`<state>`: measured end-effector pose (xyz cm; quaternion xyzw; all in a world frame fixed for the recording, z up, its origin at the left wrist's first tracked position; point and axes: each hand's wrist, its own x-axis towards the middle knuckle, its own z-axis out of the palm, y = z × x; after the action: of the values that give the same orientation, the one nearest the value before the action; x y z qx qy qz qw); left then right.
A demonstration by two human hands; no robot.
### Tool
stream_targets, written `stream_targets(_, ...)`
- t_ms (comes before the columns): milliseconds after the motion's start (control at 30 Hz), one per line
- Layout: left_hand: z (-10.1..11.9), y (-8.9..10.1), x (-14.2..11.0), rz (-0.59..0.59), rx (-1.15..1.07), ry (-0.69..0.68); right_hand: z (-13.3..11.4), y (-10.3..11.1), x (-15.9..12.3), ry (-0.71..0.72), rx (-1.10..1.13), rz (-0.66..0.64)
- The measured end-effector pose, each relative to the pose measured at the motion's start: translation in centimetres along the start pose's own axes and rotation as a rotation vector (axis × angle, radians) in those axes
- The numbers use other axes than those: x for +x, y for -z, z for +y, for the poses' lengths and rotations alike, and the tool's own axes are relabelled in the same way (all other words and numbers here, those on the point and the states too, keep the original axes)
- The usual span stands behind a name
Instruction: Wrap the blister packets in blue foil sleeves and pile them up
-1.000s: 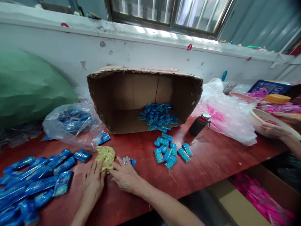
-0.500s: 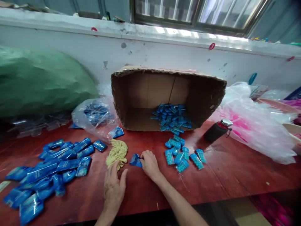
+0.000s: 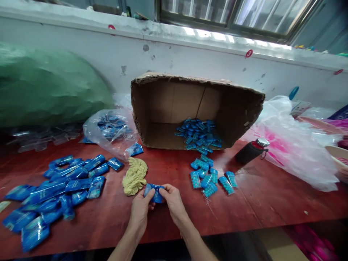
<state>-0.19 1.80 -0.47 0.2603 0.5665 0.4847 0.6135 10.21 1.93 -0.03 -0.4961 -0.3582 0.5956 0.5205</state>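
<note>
A small blue printed plastic sleeve (image 3: pixel 157 195) is pinched between my two hands, above the red table near its front edge. My left hand (image 3: pixel 141 206) grips its left end with thumb and fingers. On its right end, my right hand (image 3: pixel 172 198) is closed the same way. Just beyond my left hand lies a crumpled yellow-green cloth (image 3: pixel 135 175). To the right are several small clear bottles with blue caps and turquoise beads (image 3: pixel 209 181). Many wrapped blue packets (image 3: pixel 65 183) are heaped on the left.
An open cardboard box (image 3: pixel 154 139) on its side holds more small bottles. A clear bag (image 3: pixel 108 130) of blue sleeves stands left of it, before a big green sack (image 3: pixel 51 87). A dark flask (image 3: pixel 251 151) and a white plastic bag (image 3: pixel 293 152) are on the right.
My left hand has left the cloth and my right hand has picked up the blue sleeve from the table. Both hands now hold it together. The view has swung left.
</note>
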Motion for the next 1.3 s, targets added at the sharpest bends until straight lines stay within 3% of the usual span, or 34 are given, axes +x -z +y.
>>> stream_targets(333, -0.1, 0.3, -0.1, 0.015, 0.005, -0.099, 1.6, -0.8, -0.8, 0.11, -0.186, 0.073)
stream_targets(467, 0.5, 0.2, -0.7, -0.043, -0.059, 0.003, 1.9, -1.0, -0.8, 0.157, -0.278, 0.107)
stream_targets(567, 1.1, 0.5, -1.2, -0.128, -0.072, 0.114, 0.6, -0.1, -1.0, 0.202, -0.37, 0.098)
stream_targets(667, 1.4, 1.1, -1.3, -0.084, -0.09, 0.135, -1.9, 2.6, -1.2, 0.356, -0.787, 0.141)
stream_targets(700, 1.4, 1.3, -1.3, -0.062, -0.111, 0.137, -2.8, 3.8, -1.1, 0.402, -0.981, 0.23)
stream_targets(767, 1.3, 1.5, -1.2, -0.05, -0.162, 0.17, -4.1, 6.2, -0.6, 0.32, -1.345, 0.401)
stream_targets(833, 1.2, 1.6, -1.3, -0.072, -0.206, 0.244, -4.7, 7.6, 0.1, 0.145, -1.536, 0.43)
stream_targets(933, 1.2, 1.5, -1.6, -0.089, -0.258, 0.368, -4.4, 7.4, 1.0, 0.051, -1.559, 0.343)
stream_targets(1133, 1.8, 1.7, -2.2, -0.13, -0.298, 0.464, -4.0, 4.2, 3.1, 0.106, -1.394, 0.093)
stream_targets(1300, 2.0, 2.1, -2.4, -0.082, -0.274, 0.474, -5.2, 4.9, 4.3, 0.123, -1.141, -0.113)
